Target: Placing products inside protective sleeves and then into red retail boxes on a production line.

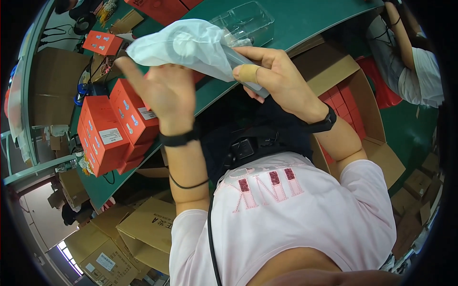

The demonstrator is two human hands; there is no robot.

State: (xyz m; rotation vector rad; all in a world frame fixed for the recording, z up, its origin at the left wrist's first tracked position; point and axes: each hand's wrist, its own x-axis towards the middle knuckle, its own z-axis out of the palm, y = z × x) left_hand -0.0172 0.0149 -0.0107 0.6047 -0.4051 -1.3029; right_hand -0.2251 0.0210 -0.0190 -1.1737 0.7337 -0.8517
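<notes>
A frosted white plastic bag (183, 43) covers most of a grey-handled device, whose round part shows faintly through the film; I cannot tell its exact kind. My right hand (281, 78), with a tan wrap on the thumb, is closed around the grey handle (241, 62) where it comes out of the bag. Beneath the bag's left part, my left hand (168, 93) lies palm up with the thumb spread wide. Its fingertips are partly hidden by the bag, and it is slightly blurred. Whether it touches the bag is unclear.
Red boxes (102, 136) are stacked on the green table (315, 16) at left, with another red box (101, 43) farther back. A clear plastic tray (248, 21) lies beyond my hands. At right, an open carton (372, 107) holds small red boxes, near another person (405, 62).
</notes>
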